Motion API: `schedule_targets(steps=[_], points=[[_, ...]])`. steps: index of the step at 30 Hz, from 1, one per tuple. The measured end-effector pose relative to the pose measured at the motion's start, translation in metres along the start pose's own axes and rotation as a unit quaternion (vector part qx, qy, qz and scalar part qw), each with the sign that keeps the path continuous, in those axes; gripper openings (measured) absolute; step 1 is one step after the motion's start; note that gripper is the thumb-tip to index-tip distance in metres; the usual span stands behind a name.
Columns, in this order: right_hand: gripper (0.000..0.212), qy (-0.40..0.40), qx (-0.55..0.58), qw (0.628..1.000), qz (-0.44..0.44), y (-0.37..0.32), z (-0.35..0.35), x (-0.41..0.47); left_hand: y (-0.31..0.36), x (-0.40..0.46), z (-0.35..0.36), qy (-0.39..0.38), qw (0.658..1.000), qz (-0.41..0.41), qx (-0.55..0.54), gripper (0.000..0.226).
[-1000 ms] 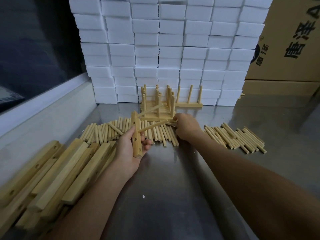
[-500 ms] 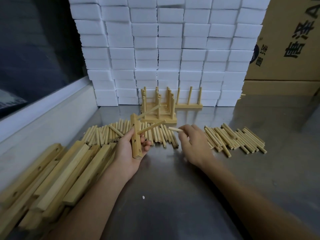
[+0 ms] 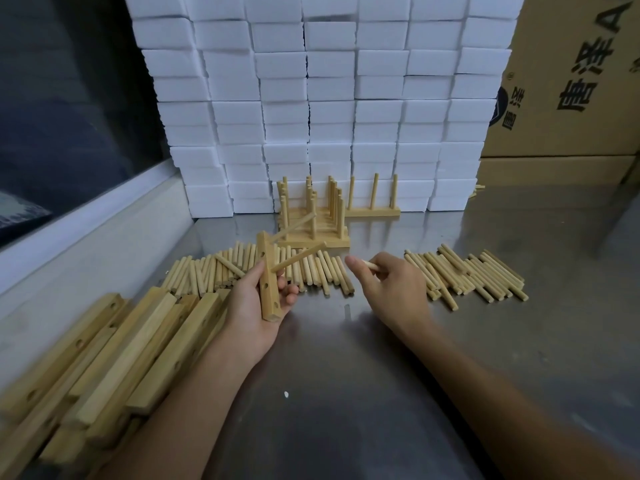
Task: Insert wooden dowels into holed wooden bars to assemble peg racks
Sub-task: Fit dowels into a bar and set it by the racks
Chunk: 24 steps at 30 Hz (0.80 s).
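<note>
I've got the pale holed wooden bar (image 3: 267, 277) upright in my left hand (image 3: 254, 308), grip wrapped round it, two dowels seated, above the steel surface (image 3: 346, 393). My right hand (image 3: 393, 287) pinches a short wooden dowel (image 3: 370, 265) (barely visible). Risk: a skewed entry jams it, or the bar twists.

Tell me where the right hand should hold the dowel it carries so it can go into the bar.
Probably near its rear half. The right hand already pinches the dowel with only the tip showing past the fingers. That free tip points toward the holed bar, held upright in the left hand, so approach from the bar's right, where two dowels already stick out.
</note>
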State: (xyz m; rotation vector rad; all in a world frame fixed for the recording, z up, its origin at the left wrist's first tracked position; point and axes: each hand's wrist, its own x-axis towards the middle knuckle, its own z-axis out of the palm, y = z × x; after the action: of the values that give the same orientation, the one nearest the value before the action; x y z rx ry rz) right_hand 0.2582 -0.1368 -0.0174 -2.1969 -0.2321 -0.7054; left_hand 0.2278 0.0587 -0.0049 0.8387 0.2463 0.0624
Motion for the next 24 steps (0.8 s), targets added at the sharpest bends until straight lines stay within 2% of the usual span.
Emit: schedule_targets(steps=[5, 10, 13, 17, 21, 24], points=[[0.051, -0.017, -0.03, 0.998, -0.055, -0.002, 0.0, -0.001, -0.001, 0.002, 0.001, 0.007, 1.0, 0.001, 0.006, 0.032], [0.039, -0.027, -0.007, 0.997, -0.075, -0.004, 0.0, -0.003, -0.001, 0.003, 0.0, -0.005, 1.0, -0.013, 0.017, 0.032], [0.027, -0.06, 0.005, 0.995, -0.085, -0.007, 0.001, -0.004, -0.001, 0.004, 0.0, -0.019, 0.999, -0.022, 0.016, 0.027], [0.023, -0.086, 0.018, 0.992, -0.095, -0.015, 0.003, -0.008, -0.002, 0.006, 0.001, -0.024, 0.999, -0.029, -0.003, 0.029], [0.014, -0.148, 0.058, 0.975, -0.155, -0.03, 0.009, -0.015, -0.002, 0.009, -0.001, -0.023, 0.999, -0.03, -0.03, 0.034], [0.016, -0.19, 0.082, 0.958, -0.197, -0.037, 0.013, -0.022, -0.001, 0.01, -0.004, -0.038, 0.997, -0.042, -0.052, 0.032]])
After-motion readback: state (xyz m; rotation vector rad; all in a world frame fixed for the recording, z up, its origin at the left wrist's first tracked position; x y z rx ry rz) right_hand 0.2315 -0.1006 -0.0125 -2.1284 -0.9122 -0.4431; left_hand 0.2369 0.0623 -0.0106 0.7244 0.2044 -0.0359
